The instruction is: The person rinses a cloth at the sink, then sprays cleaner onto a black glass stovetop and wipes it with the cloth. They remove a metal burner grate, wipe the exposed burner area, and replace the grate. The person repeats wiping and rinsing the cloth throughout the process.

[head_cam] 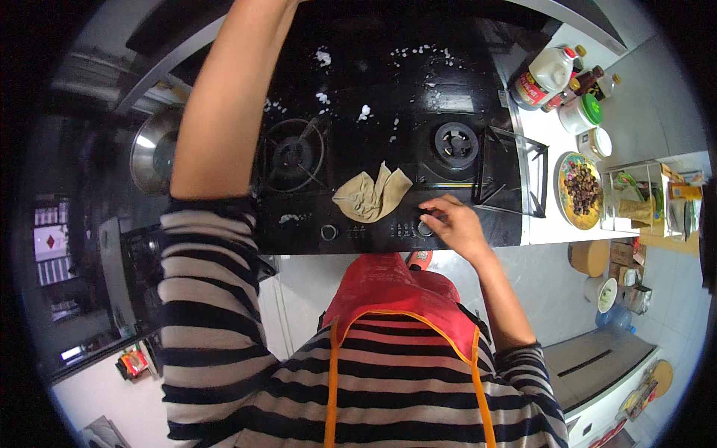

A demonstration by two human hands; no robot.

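My right hand (455, 224) is at the right control knob (424, 226) of the black glass gas cooktop (358, 140), its fingers curled close over it; whether they grip it cannot be told. My left arm reaches up past the top edge, and its hand is out of view. A crumpled beige cloth (372, 196) lies on the glass left of my right hand. The left burner (294, 155) has its grate on. The right burner (456, 145) is bare, and a black pan support (511, 171) lies tilted at its right side. White foamy spots (364, 112) dot the glass.
On the white counter (540, 224) at right stand a large bottle (543, 78), a green-lidded jar (582, 113), a patterned plate with dark brown pieces (580, 190) and a clear storage rack (638, 201). A metal pan (154, 151) is left of my left arm. A hood edge crosses above.
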